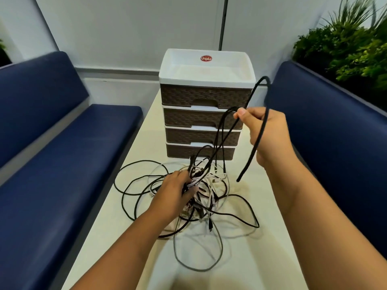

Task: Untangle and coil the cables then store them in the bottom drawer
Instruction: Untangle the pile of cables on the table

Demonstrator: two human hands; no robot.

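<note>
On the cream surface (pixel 261 237), before the brown woven-plastic four-drawer unit (pixel 204 114) (bottom drawer closed), lies the tangled heap of black, white and grey cables (pixel 206 197). The left hand (pixel 178 192) grips its knot; the right hand (pixel 266 130) pinches a thick black cable (pixel 254 147) aloft. Pulling harder could tighten snags.

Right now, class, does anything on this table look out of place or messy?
Yes: the cables lie in a knotted black, white and grey heap on the table before the drawer unit. The left hand grips the knot; the right hand lifts a black cable. All four drawers look closed.
</note>
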